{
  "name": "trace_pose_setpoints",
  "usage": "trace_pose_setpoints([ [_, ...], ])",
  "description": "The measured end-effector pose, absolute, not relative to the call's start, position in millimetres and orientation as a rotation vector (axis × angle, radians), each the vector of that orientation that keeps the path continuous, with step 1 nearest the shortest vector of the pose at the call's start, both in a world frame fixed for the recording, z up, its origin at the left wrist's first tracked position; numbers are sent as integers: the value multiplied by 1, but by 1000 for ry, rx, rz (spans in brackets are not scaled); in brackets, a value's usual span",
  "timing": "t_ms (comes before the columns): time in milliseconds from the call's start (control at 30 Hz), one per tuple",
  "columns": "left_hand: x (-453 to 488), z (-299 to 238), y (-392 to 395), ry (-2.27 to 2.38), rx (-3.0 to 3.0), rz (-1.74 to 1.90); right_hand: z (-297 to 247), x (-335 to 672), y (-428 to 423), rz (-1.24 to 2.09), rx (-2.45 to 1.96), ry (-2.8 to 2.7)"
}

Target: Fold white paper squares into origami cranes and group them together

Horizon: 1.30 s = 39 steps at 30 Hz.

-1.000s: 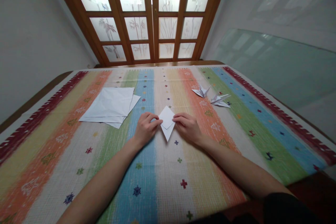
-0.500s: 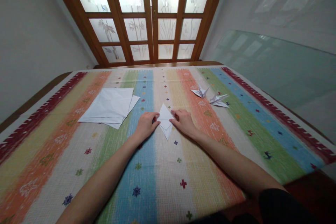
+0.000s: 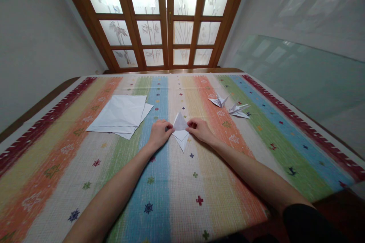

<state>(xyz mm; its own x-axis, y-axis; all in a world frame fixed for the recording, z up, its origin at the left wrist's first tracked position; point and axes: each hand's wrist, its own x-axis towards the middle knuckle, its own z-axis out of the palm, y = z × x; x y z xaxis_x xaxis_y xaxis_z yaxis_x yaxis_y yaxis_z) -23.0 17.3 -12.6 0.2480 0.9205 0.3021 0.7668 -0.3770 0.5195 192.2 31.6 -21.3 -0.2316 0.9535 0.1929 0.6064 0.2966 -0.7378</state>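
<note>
A small folded piece of white paper [image 3: 180, 135], diamond-shaped with layered points, lies on the striped tablecloth in front of me. Its far flap is tilted up and looks greyer than the near layers. My left hand [image 3: 160, 133] pinches its left corner between thumb and fingers. At the opposite corner, my right hand [image 3: 200, 130] grips the paper the same way, fingers curled. The near tip of the paper points toward me, free of both hands.
A stack of white paper sheets [image 3: 119, 112] lies to the left. Two folded paper cranes, one farther [image 3: 219, 101] and one nearer [image 3: 239, 111], sit at the right. The striped tablecloth [image 3: 182, 190] covers the table; beyond stand wooden doors [image 3: 168, 41] with frosted panes.
The paper's far flap has lifted, with a crease now across the middle between my hands. My fingers have curled tighter at both corners. The view has shifted slightly.
</note>
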Motion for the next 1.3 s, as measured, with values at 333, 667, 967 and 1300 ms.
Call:
trace_pose_setpoints([
  [333,-24,-10,10,1575,2474,712,-17,202,28,556,-1182,-2159],
  [667,-28,-5,3,1236,3029,331,-16,211,28,76,-938,-2623],
  [967,-26,2,-3,1173,3188,131,-8,210,22,-298,-828,-2885],
  [1300,12,10,-40,1698,2797,61,-8,211,7,-412,-820,-2847],
])
